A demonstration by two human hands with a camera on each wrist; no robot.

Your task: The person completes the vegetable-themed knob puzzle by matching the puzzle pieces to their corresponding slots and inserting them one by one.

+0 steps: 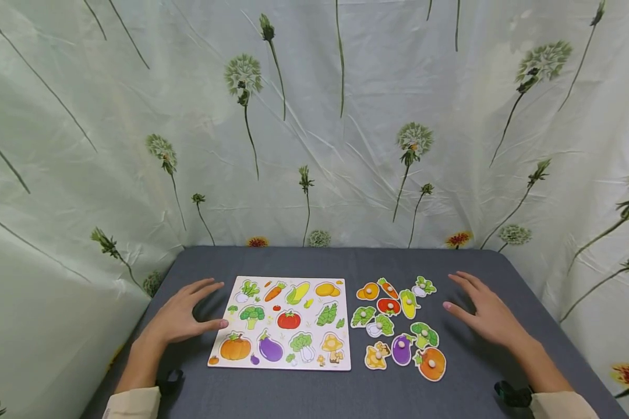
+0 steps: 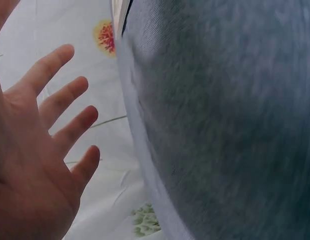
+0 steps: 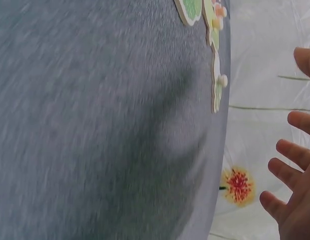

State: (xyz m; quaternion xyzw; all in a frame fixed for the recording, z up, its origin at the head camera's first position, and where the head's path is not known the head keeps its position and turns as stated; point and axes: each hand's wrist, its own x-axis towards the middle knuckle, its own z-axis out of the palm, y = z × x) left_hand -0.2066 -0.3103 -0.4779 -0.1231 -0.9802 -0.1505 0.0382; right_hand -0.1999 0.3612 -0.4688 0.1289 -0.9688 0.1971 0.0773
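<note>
At 3 o'clock from the left grip (image 1: 178,317), whose fingers are held apart, the vegetable board (image 1: 308,320) is laid, its edge overlapped by the thumb; touch cannot be told. At 9 o'clock from the right grip (image 1: 493,320), also spread, 11 knobbed pieces (image 1: 384,325) are grouped. Bare surface (image 1: 293,393) is seen at the board's 6 o'clock and, before the far edge, at 12.

Curtained-off tabletop setup; home, lab or office, can't tell. Pale dandelion-print curtain (image 1: 346,151) spans far, left and right sides, creased like thin sheeting. Dark grey table (image 1: 272,396) stands inside, far edge near the curtain. Room beyond hidden.
</note>
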